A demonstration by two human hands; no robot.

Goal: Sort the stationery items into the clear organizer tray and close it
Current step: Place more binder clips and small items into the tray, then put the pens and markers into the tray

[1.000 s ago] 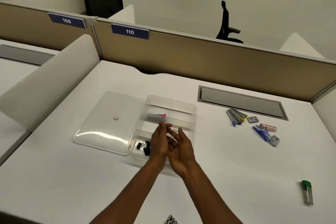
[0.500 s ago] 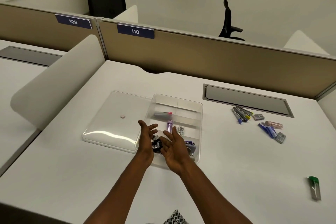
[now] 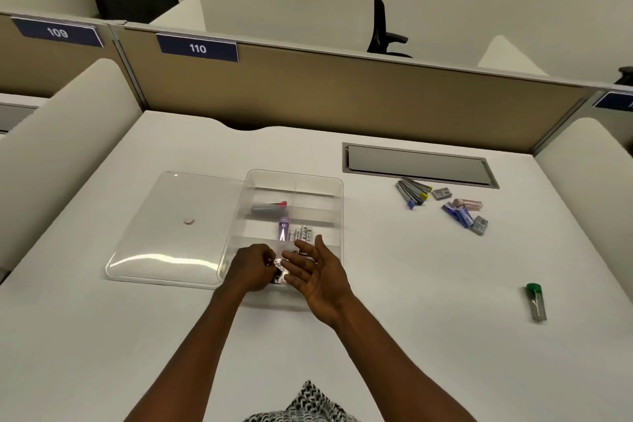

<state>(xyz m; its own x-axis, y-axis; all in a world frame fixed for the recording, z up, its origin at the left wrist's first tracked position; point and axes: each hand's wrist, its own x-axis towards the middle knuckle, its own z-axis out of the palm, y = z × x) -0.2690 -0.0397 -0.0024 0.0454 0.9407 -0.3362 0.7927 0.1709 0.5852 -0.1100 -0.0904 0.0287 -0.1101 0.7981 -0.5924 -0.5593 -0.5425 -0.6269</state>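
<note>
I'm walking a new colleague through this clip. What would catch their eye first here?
Two bare forearms reach to the near end of the clear organizer tray at mid-desk: the left hand curls over small items there, the right hand is spread open beside it. The tray's lid lies flat to its left. Unsorted stationery sits scattered far right.

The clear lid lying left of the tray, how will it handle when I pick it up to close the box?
The clear lid looks thin and broad, so probably light and slightly flexible. Its glossy surface may be slippery. The small knob on it probably offers the surest hold.
</note>
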